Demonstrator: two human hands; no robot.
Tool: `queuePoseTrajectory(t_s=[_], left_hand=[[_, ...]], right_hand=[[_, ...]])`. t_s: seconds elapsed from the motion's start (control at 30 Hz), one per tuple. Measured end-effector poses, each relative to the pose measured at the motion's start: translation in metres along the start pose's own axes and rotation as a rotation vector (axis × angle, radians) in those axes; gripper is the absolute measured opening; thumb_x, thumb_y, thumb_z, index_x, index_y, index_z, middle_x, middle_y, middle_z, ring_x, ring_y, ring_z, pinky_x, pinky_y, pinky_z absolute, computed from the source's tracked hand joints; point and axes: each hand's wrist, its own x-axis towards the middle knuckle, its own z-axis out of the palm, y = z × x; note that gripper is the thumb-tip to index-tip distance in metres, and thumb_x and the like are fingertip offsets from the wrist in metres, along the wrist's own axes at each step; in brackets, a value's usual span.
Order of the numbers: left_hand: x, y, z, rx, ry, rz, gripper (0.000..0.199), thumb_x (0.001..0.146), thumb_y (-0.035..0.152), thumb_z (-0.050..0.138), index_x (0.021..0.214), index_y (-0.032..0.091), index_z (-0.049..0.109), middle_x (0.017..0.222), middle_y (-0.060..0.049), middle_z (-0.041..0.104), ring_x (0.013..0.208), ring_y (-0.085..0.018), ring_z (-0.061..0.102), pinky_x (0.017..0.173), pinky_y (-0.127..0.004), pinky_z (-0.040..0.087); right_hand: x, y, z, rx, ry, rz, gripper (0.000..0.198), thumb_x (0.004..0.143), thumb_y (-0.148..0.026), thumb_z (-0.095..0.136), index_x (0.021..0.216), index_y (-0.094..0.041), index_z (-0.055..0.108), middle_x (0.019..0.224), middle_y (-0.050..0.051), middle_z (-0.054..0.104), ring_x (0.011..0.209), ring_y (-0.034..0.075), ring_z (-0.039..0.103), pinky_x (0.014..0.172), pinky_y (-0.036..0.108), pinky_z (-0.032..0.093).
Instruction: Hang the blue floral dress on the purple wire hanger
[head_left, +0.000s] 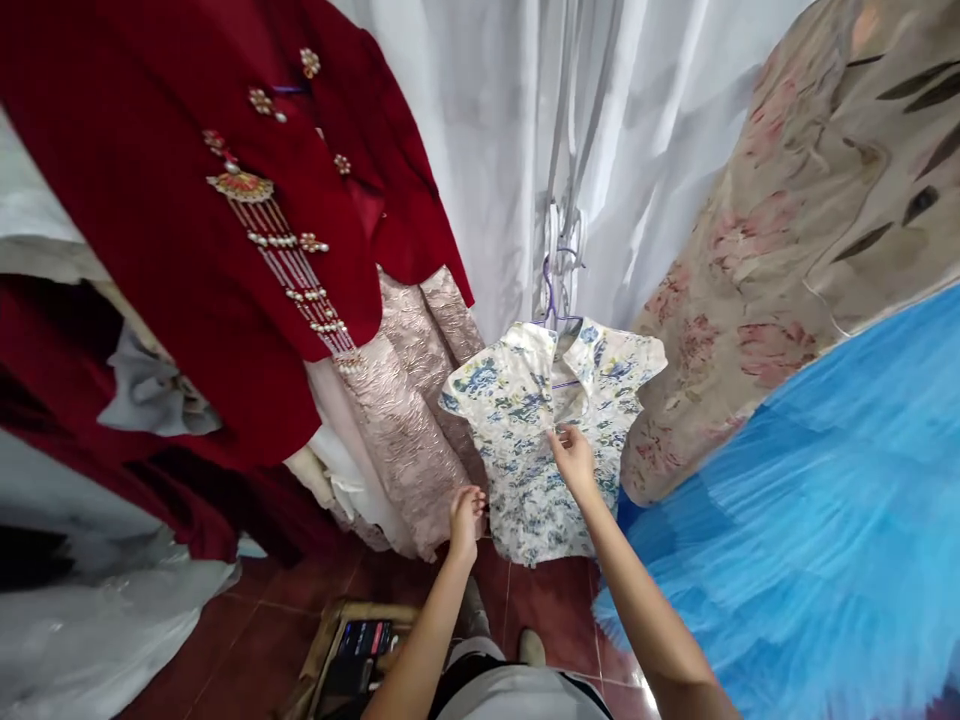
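Note:
A small white blouse with a blue flower print point(525, 450) hangs on a purple hanger point(553, 290) in the middle of the head view. My right hand point(574, 458) pinches the blouse's front placket just below the collar. My left hand point(465, 520) holds the blouse's lower left hem, fingers curled on the cloth. Both arms reach forward from the bottom of the frame.
A dark red jacket with beaded tassels point(225, 230) hangs at the left over a pink brocade skirt point(409, 400). A beige flowered garment point(810, 220) and a bright blue tulle skirt point(825, 540) crowd the right. White curtains point(495, 130) hang behind. A cardboard box point(337, 650) sits on red floor tiles.

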Motion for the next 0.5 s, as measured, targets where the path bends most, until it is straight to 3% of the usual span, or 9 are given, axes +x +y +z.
queuePoseTrajectory(t_s=[0.13,0.23,0.33,0.5], left_hand=[[-0.009,0.000,0.030,-0.027,-0.188,0.086,0.025,0.072,0.045,0.071,0.077,0.020,0.065,0.073,-0.003,0.067,0.066,-0.018,0.063,0.063,-0.028,0.051],[-0.002,0.013,0.058,0.019,-0.317,0.270,0.019,0.078,0.034,0.069,0.092,0.021,0.069,0.091,-0.005,0.072,0.084,-0.020,0.067,0.078,-0.030,0.054],[0.006,0.024,0.076,0.102,-0.321,0.471,0.020,0.085,0.024,0.060,0.104,0.021,0.066,0.107,-0.006,0.071,0.098,-0.019,0.067,0.087,-0.031,0.052],[0.014,0.028,0.088,0.155,-0.269,0.544,0.020,0.087,0.016,0.055,0.106,0.020,0.063,0.109,-0.007,0.070,0.099,-0.019,0.067,0.088,-0.031,0.052]], right_hand=[[0.020,-0.005,0.015,-0.108,0.017,0.003,0.041,0.085,-0.052,0.055,0.086,-0.014,0.070,0.071,0.011,0.071,0.069,0.025,0.064,0.064,0.032,0.042],[0.020,-0.005,0.017,-0.148,-0.003,-0.012,0.037,0.084,-0.048,0.055,0.082,-0.015,0.070,0.072,0.012,0.072,0.070,0.025,0.065,0.064,0.031,0.041],[0.018,-0.003,0.018,-0.166,-0.025,-0.006,0.039,0.081,-0.051,0.059,0.085,-0.014,0.070,0.076,0.014,0.074,0.073,0.027,0.068,0.065,0.031,0.043],[0.027,-0.004,0.019,-0.100,-0.039,0.001,0.044,0.082,-0.056,0.058,0.087,-0.014,0.070,0.077,0.015,0.075,0.074,0.028,0.069,0.068,0.032,0.046]])
